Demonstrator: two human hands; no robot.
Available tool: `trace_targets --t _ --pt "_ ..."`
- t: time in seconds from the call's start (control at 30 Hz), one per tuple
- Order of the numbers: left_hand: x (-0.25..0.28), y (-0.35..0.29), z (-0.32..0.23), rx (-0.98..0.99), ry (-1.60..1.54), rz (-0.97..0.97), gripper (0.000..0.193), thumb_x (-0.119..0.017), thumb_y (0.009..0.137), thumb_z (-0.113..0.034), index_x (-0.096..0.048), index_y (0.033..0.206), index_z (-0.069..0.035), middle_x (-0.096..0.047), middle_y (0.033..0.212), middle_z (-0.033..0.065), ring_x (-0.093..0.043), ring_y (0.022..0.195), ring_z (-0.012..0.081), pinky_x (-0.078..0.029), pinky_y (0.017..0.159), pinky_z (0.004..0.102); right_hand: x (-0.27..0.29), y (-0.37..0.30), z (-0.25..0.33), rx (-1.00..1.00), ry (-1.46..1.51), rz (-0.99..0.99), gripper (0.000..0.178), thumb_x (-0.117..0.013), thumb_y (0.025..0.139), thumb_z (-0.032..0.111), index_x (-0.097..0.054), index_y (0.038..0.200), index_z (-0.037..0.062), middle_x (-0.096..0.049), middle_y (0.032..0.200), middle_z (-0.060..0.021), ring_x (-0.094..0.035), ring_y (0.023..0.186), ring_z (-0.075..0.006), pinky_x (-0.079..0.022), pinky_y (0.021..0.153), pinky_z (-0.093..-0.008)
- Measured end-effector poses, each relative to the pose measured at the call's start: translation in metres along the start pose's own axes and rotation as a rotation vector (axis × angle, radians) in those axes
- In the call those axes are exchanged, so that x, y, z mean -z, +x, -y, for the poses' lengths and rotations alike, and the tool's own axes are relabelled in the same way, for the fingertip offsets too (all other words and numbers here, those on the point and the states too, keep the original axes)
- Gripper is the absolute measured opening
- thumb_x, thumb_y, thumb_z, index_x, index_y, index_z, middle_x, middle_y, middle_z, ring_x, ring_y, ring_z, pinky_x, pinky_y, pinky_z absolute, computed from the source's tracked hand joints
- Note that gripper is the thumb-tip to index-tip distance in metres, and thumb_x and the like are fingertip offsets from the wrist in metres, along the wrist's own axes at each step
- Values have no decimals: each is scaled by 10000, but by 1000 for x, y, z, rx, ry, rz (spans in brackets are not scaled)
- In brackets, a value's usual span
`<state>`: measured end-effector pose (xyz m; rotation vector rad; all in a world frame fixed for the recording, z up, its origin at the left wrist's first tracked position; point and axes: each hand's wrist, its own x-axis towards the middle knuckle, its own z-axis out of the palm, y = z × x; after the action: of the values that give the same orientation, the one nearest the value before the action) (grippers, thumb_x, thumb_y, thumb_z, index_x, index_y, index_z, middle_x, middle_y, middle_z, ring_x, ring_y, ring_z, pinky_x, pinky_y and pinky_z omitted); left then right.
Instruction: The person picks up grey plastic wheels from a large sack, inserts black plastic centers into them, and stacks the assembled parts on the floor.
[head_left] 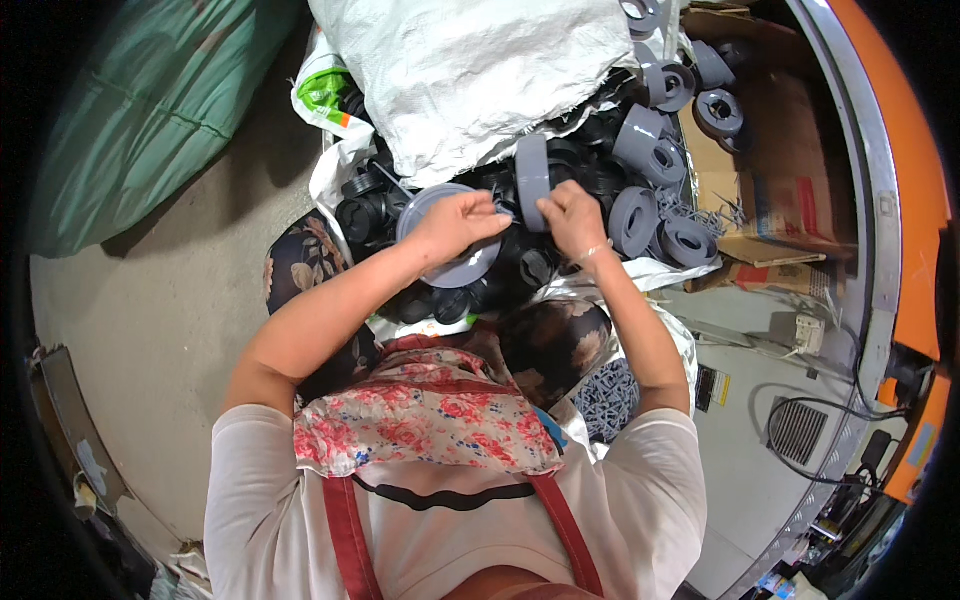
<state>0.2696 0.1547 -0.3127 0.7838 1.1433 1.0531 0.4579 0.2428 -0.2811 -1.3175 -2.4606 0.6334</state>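
Note:
My right hand (573,222) grips the edge of a grey plastic ring (533,170), which stands on its side with its outer wall turned toward me. To its left, my left hand (462,224) has its fingertips pinched together. A thin grey bit shows at those fingertips, too small to name. Beneath my left hand and wrist lies a wide, shallow grey round part (480,265), partly covered by them. Black round plastic parts (357,218) are heaped around and under both hands.
A white woven sack (480,70) covers the heap's far side. More grey rings (634,220) lie at the right, beside an opened cardboard box (775,205). Small grey pieces fill a bag (607,400) near my right elbow. An orange-edged machine (905,200) stands far right; a green sack (160,120) is at left.

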Motion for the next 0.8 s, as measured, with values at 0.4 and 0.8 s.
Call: trace_targets --t 0.4,0.8 --pt "-36 -4 -51 -464 590 -192 532 -650 720 -199 -443 1148 40 -575 1001 104 -557 829 136 -451 742 261 48 -57 35 198 30 -509 109 -622 682 -22 -565 759 28 -520 747 -130 -515 733 -322 -437 640 -380" --pt "-24 -53 -43 -160 -351 245 378 -571 781 -107 -458 1120 17 -554 988 64 -557 829 133 -476 775 294 52 -55 74 -68 296 6 760 -755 562 185 -416 1232 61 -426 1147 -195 -427 1068 -333 -384 901 -362"
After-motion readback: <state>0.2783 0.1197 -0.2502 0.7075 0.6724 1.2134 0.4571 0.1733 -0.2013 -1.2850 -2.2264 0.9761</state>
